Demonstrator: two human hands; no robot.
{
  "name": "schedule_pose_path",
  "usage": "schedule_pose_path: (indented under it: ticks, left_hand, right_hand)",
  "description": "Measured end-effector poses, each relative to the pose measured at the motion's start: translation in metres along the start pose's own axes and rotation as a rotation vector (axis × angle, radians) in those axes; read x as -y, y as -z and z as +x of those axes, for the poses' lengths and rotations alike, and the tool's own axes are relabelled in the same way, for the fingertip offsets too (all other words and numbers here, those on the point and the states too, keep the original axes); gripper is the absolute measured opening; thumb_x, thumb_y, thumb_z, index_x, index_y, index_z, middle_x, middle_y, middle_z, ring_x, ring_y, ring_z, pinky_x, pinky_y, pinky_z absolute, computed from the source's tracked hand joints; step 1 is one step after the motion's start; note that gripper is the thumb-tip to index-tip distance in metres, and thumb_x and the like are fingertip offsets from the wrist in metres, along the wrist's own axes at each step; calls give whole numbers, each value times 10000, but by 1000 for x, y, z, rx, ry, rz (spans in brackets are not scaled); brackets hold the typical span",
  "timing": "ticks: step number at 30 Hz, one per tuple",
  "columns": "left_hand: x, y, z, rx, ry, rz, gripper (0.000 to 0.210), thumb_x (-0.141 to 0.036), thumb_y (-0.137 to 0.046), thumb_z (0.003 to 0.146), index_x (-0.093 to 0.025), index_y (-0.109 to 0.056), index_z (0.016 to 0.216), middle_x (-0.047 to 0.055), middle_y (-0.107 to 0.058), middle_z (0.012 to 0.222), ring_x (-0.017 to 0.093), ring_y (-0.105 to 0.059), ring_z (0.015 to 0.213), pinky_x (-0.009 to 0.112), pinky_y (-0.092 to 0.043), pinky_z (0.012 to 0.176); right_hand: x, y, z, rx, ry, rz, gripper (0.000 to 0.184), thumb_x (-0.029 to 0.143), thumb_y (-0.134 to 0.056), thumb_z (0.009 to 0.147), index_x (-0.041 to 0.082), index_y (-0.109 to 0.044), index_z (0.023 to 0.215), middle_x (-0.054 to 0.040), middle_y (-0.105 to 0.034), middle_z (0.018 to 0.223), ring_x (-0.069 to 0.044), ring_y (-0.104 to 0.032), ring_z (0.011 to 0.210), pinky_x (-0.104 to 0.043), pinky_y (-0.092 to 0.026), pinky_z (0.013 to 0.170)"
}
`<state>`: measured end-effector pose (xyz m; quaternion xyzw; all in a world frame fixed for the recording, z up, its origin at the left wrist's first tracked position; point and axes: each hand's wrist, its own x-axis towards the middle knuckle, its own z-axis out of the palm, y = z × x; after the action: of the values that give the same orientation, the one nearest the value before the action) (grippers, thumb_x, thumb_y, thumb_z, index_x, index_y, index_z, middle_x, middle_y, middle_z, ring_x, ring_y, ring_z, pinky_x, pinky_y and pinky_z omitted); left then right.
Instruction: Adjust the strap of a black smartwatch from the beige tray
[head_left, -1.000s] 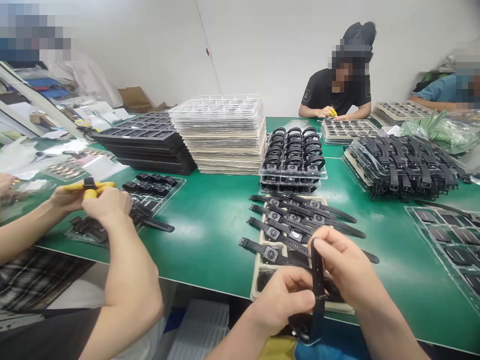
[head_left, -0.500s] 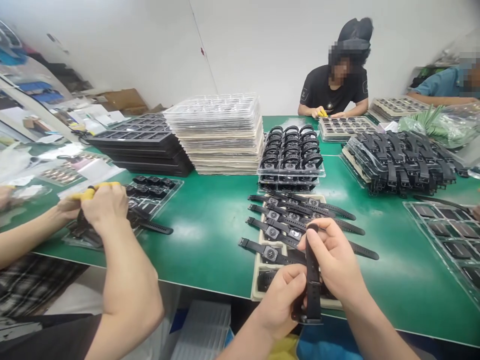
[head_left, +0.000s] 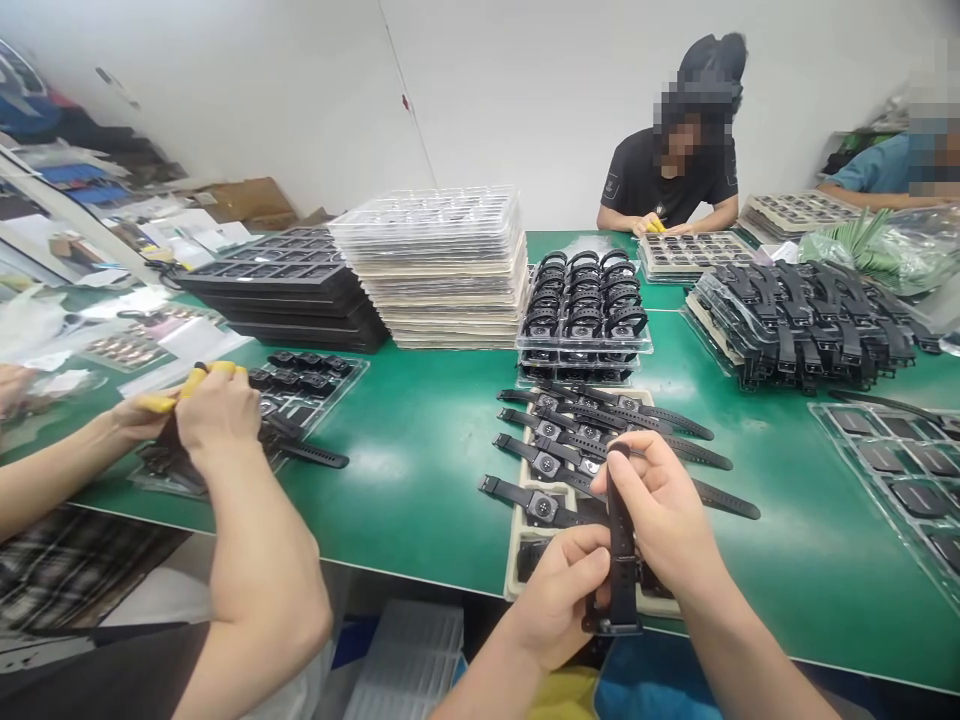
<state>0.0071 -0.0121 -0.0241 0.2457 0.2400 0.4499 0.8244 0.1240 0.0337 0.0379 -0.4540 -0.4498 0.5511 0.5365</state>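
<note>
Both of my hands hold one black watch (head_left: 619, 545) upright above the near edge of the green table (head_left: 420, 470). My left hand (head_left: 562, 590) grips its lower part by the watch body. My right hand (head_left: 660, 515) pinches the upper strap. Just beyond my hands lies a beige tray (head_left: 517, 550) carrying several black watches (head_left: 592, 440) laid flat with straps spread. Behind it stands a stack of clear trays with looped watches (head_left: 585, 310).
A person at my left (head_left: 217, 420) works with yellow-tipped fingers over a clear tray of watch parts (head_left: 300, 385). Stacks of black trays (head_left: 289, 285) and clear trays (head_left: 439, 265) stand mid-table. More strapped watches (head_left: 802, 320) lie right. Two people sit at the far side.
My hands have lifted the watch slightly up and forward over the tray's near edge. The person at my left has lowered their hands to the tray.
</note>
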Motion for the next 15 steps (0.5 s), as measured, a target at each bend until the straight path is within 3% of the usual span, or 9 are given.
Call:
schedule_pose_path:
  ticks: [4, 9, 15]
  left_hand:
    - [-1, -1, 0, 14, 0, 12, 507, -584, -834, 734, -95, -698, 731, -71, -351, 509, 40, -261, 459, 202, -175, 453]
    - [-1, 2, 0, -12, -6, 55, 523, -594, -848, 713, -93, -696, 727, -65, -371, 526, 42, -265, 469, 210, -150, 446]
    - [-6, 2, 1, -3, -12, 98, 551, -594, -884, 653, -85, -761, 826, -54, -436, 534, 42, -355, 481, 182, -237, 473]
  right_hand:
    - [0, -1, -1, 22, -34, 24, 362, 540, -699, 907, 234, -526, 996, 39, -649, 685, -84, -446, 462, -162, -338, 365]
    - [0, -3, 0, 27, -45, 30, 383, 549, -716, 890, 230, -529, 994, 37, -649, 691, -82, -469, 473, -153, -360, 369]
    - [1, -3, 1, 66, -102, 29, 406, 570, -711, 883, 230, -530, 1008, 33, -658, 688, -82, -462, 460, -167, -341, 371]
